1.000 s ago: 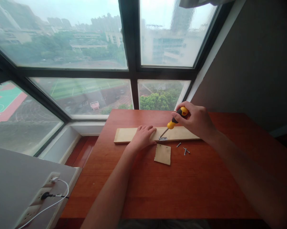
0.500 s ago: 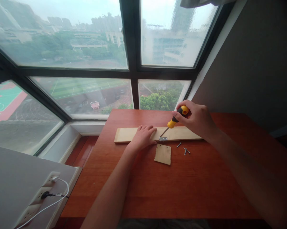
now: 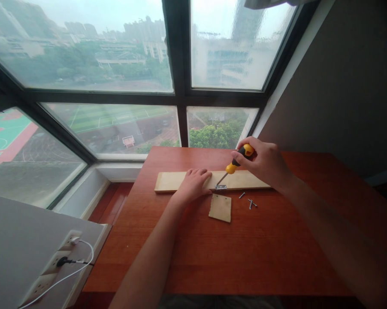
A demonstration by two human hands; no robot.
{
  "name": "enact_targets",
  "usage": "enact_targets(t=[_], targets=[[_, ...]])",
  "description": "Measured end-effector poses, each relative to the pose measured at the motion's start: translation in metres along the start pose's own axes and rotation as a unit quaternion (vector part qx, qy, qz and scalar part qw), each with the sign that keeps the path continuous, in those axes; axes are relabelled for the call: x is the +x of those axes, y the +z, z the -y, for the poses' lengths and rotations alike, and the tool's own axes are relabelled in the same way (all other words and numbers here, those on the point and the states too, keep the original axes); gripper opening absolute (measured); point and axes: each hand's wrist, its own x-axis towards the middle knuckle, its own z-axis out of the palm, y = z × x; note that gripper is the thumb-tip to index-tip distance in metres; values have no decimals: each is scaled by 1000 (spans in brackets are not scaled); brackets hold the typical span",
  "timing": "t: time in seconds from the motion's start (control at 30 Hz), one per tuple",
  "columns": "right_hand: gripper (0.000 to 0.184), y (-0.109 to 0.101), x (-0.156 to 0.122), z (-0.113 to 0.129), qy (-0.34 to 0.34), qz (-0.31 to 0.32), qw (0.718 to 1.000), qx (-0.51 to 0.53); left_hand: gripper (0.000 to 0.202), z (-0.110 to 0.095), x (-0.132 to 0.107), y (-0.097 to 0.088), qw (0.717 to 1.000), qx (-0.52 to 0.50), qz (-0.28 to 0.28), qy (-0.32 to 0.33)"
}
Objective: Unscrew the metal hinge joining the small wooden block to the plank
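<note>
A long pale wooden board [image 3: 170,181] lies flat across the table. My left hand [image 3: 195,183] grips it left of its middle, fingers over the top and thumb at the near edge. Wrapped around the yellow and black handle of a screwdriver [image 3: 231,167] is my right hand [image 3: 267,161]. The screwdriver is tilted, its tip meeting the left end of a small metal hinge [image 3: 221,187] at the board's near edge. Whether a screw sits under the tip is too small to tell. Just nearer lies a small square wooden piece [image 3: 220,208] with two holes along its far edge.
Several loose screws [image 3: 252,204] lie right of the square piece. The reddish-brown table [image 3: 245,253] reaches to a window [image 3: 122,96] behind. At the lower left, a wall with sockets [image 3: 56,262] carries plugged-in cables [image 3: 92,253] close to the table's side.
</note>
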Motion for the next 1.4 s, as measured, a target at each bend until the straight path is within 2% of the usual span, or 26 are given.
enact_targets(t=[0.3, 0.8, 1.03, 1.2, 1.4], targets=[[19, -2, -1, 5, -24, 17, 1000, 4, 58, -2, 0, -2, 1000, 0, 5, -7], [24, -1, 2, 20, -122, 75, 989, 20, 59, -2, -1, -1, 1000, -4, 4, -12], [19, 1, 4, 22, -72, 74, 995, 5, 58, -2, -1, -2, 1000, -6, 6, -11], [37, -6, 8, 22, -86, 138, 985, 60, 57, -2, -1, -2, 1000, -5, 6, -11], [30, -2, 15, 25, -34, 115, 990, -70, 57, -3, -1, -3, 1000, -4, 12, -8]])
